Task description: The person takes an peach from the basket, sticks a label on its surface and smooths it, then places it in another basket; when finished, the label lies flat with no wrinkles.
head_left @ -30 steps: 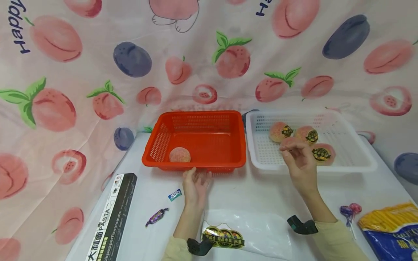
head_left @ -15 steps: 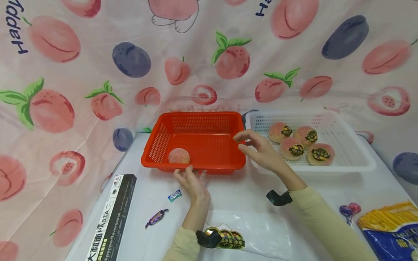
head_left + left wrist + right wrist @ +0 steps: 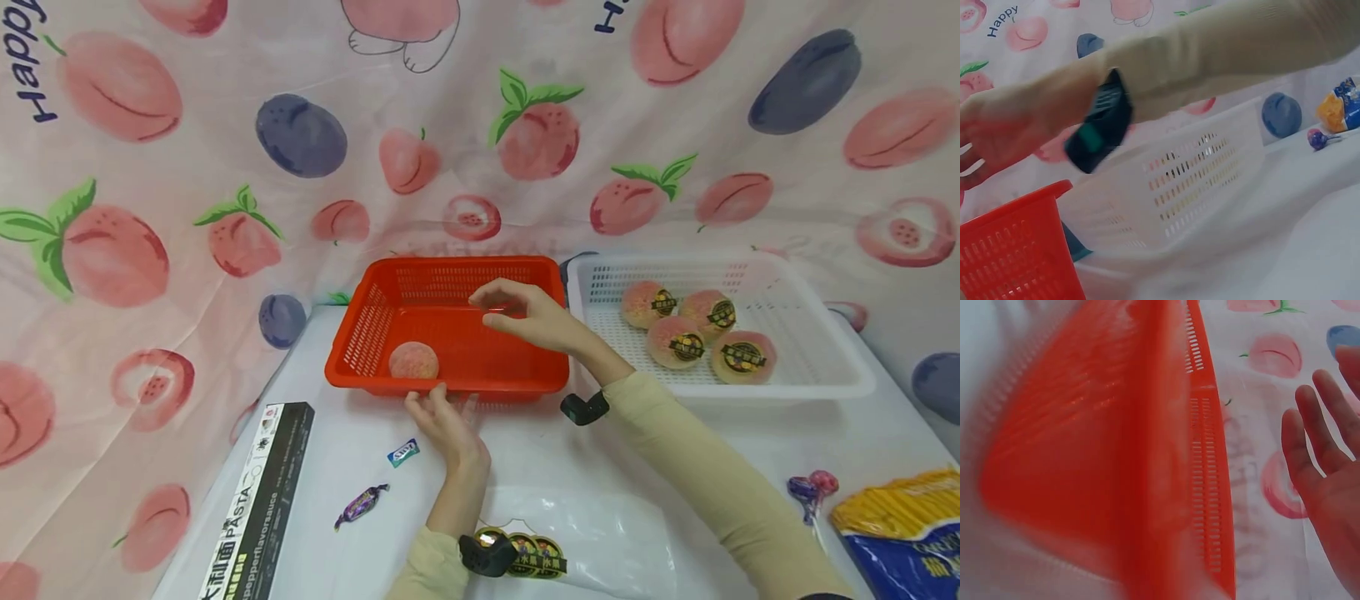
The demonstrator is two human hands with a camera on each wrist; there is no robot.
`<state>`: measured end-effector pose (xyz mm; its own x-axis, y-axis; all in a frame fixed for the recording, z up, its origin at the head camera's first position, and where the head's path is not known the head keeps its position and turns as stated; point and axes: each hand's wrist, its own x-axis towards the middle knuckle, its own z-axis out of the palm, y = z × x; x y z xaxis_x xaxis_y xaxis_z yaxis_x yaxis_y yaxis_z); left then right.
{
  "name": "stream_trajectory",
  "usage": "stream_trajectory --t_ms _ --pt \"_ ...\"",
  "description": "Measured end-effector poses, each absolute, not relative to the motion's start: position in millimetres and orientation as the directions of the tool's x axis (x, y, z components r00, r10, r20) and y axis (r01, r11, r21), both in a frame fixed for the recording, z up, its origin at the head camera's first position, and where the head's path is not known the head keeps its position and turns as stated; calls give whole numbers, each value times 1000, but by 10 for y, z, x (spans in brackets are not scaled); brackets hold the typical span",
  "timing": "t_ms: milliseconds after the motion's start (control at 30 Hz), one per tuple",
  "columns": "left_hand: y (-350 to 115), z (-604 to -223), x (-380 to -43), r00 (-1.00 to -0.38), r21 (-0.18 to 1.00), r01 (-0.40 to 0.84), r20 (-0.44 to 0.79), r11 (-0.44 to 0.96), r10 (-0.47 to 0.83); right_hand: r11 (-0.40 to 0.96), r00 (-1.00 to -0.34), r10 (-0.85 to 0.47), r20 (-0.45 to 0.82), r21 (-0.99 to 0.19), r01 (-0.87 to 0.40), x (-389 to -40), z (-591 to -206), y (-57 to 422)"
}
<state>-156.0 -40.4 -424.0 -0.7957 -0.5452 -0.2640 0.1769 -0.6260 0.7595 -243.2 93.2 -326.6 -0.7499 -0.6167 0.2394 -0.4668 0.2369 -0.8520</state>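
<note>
My right hand (image 3: 528, 312) hovers over the red basket (image 3: 487, 385), fingers spread and nothing held. Its loose fingers (image 3: 1329, 425) also appear at the right of the right wrist view. At the basket's near side is my left hand (image 3: 450, 429), its fingertips by the front rim; whether they press on it is hard to tell. A single pink peach (image 3: 413, 361) lies in the basket's near left corner. Several peaches (image 3: 675, 342) with black and gold labels sit grouped in the white basket (image 3: 810, 389), just right of the red one.
A black and white pasta box (image 3: 270, 492) lies at the left. Two small wrapped sweets, one purple (image 3: 362, 505) and one green-blue (image 3: 403, 452), are near it. A clear plastic bag (image 3: 600, 542) lies in front; lollipops (image 3: 812, 487) and a yellow-blue packet (image 3: 907, 533) are at right.
My right hand has moved left from the peaches in the white basket to above the red basket, carrying nothing. My left hand has shifted slightly at the red basket's front rim.
</note>
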Motion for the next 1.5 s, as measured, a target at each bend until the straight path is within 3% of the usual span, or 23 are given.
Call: stream_trajectory --t_ms 167,467,1133,1500 --pt "-400 -4252 -1531 -799 758 170 -268 -630 -538 252 -728 -663 174 -864 -435 -2606 -3284 789" --pt "-422 -4283 -1533 -806 761 200 -230 -618 -545 211 -630 -770 97 -894 -395 -2846 -3320 556" --pt "-429 -4328 -1505 -809 763 180 -244 -621 -535 335 -567 -817 -102 -885 -323 -3295 -3937 59" --pt "-428 -4325 -1539 -821 764 180 -230 -620 -522 437 -439 -840 -318 -877 -200 -3360 -4141 -66"
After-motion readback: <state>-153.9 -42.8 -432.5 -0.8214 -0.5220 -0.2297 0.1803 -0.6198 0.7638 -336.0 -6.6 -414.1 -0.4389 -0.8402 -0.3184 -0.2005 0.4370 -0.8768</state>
